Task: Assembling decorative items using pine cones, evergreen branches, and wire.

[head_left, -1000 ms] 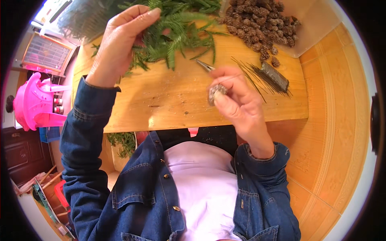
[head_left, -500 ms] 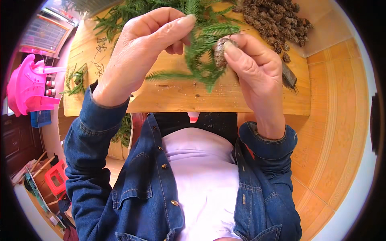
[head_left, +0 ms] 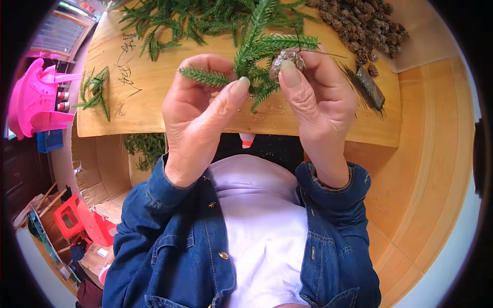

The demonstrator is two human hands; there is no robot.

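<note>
My left hand (head_left: 203, 110) pinches the lower stems of a green artificial pine sprig (head_left: 251, 43) between thumb and fingers. One of its fronds sticks out to the left across that hand, another points up toward the far side. Beside the sprig, my right hand (head_left: 323, 100) is closed on a pine cone (head_left: 286, 61) with pale, glittery scales, its thumb pressed on the near side. Thin dark wire (head_left: 321, 53) runs out from the cone to the right. The sprig and cone are close together; whether the wire joins them is hidden by the fronds.
A heap of green sprigs (head_left: 200, 18) lies at the table's (head_left: 154, 105) far side, with a pile of brown pine cones (head_left: 367, 28) at far right. A bundle of dark wires (head_left: 367, 87) rests at right, and loose wires (head_left: 126, 72) and a small sprig (head_left: 95, 90) at left.
My left hand has come down and nearer, from the sprig's upper part to its lower stems. The sprig's tip now points upward. My right hand still holds the cone, which has turned.
</note>
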